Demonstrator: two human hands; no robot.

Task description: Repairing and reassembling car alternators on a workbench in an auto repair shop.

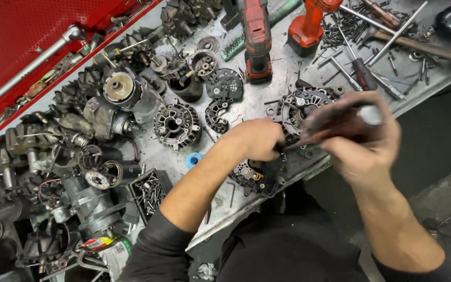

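Beyond the left hand's fingers (pixel 267 137), a housing (pixel 301 107) blocks passage; bare bench (pixel 280 78) opens past it (loose screws (pixel 351 26) farther out). Motor parts (pixel 176 124) crowd the thumb side.

Grey metal workbench (pixel 267 112), scuffed & oily, runs diagonally. Lying on it: round finned alternator housing (pixel 177 124) near the middle, black rectifier plate (pixel 224 83) just above, small blue ring (pixel 193 159) below. Two red cordless tools (pixel 257 36) at top, loose screws & bolts (pixel 351 26) top right. Black tray of screws (pixel 150 192) near front edge. Left side: pile of alternator parts (pixel 79 141), prob. stators & rotors, hard to separate.
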